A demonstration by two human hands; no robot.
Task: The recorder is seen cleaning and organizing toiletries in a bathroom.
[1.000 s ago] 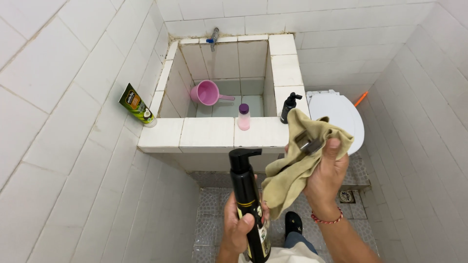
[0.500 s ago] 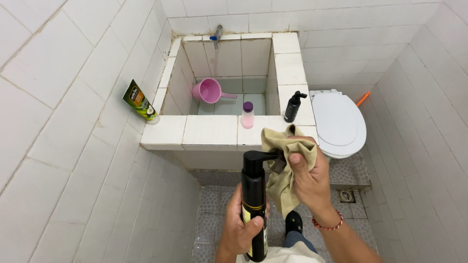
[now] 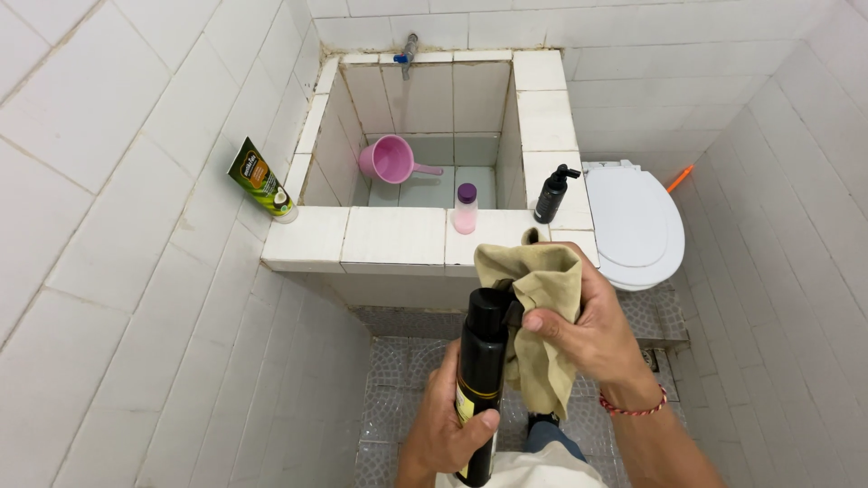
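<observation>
A left hand (image 3: pixel 449 425) grips a tall black pump bottle (image 3: pixel 480 380) upright in front of a tiled water basin (image 3: pixel 395 237). The right hand (image 3: pixel 592 330) clamps a tan cloth (image 3: pixel 541 312) against the bottle's top. A white toilet (image 3: pixel 636 221) sits to the right.

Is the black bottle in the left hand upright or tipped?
Upright: the black bottle stands vertical in the left hand, pump top up, where the right hand presses a tan cloth.
</observation>
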